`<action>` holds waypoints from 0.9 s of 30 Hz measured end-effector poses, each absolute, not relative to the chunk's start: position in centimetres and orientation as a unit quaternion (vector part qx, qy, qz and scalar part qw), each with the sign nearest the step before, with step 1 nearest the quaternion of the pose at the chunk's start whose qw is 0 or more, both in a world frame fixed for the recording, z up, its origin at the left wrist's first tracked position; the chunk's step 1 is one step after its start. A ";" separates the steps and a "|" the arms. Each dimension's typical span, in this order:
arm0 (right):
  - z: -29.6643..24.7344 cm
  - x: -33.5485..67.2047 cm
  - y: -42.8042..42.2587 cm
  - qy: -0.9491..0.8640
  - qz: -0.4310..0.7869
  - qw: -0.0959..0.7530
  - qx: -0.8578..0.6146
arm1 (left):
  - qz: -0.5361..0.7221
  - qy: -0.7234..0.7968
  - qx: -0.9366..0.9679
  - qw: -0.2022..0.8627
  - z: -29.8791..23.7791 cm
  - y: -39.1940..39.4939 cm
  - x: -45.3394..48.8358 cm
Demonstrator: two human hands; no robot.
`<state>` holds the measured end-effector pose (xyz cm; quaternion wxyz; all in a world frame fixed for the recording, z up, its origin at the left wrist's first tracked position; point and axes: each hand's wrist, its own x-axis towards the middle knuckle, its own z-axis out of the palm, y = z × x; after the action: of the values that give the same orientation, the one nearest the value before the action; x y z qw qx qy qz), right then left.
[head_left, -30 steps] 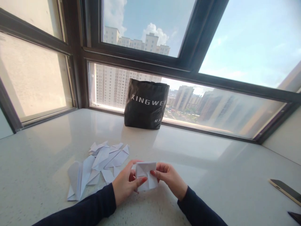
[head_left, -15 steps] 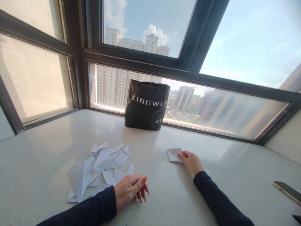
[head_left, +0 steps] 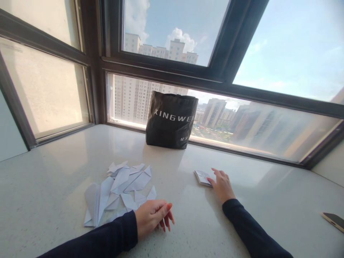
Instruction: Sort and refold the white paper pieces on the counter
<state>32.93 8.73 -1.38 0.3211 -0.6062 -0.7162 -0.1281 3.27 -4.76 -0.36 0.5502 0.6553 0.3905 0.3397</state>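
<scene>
A small stack of folded white paper (head_left: pixel 202 177) lies flat on the white counter, right of the middle. My right hand (head_left: pixel 222 184) is at its right edge, thumb touching the paper and the other fingers raised apart from it. My left hand (head_left: pixel 155 216) rests on the counter with loosely bent fingers and nothing in them. Left of and behind it spreads a pile of folded white paper pieces (head_left: pixel 120 181), some with pointed corners. My left forearm hides the pile's near edge.
A black bag (head_left: pixel 172 123) with white lettering stands upright at the back, against the window. A phone (head_left: pixel 334 219) lies at the right edge of the counter (head_left: pixel 258 200). Dark window frames (head_left: pixel 166 71) border the counter's far side.
My right fingers have spread and lifted from the top of the small paper stack, which stays on the counter. The view has shifted slightly; my left hand keeps its pose.
</scene>
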 end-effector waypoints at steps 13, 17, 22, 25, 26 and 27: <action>-1.6 31.0 7.9 -0.806 -0.060 0.284 -0.516 | 0.331 0.392 0.685 0.517 -0.5 -5.1 3.2; -2.2 31.0 8.0 -0.812 -0.033 0.269 -0.518 | 0.324 0.393 0.708 0.489 -0.2 -5.3 3.4; -2.0 31.2 8.1 -0.811 -0.020 0.269 -0.519 | 0.312 0.442 0.814 0.211 2.9 -4.0 1.6; -1.9 31.1 8.1 -0.809 -0.015 0.273 -0.521 | 0.223 0.550 0.800 0.087 4.4 -1.9 -1.0; -1.9 31.1 8.1 -0.808 -0.013 0.275 -0.521 | 0.214 0.569 0.791 0.073 4.5 -1.2 -1.9; -1.9 31.1 8.1 -0.807 -0.011 0.276 -0.521 | 0.204 0.586 0.782 0.061 4.4 -0.6 -2.7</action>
<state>31.07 8.12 -1.88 0.2765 -0.5213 -0.8073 -0.0110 -2.68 -0.65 4.43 0.0610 0.7821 0.5857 0.2039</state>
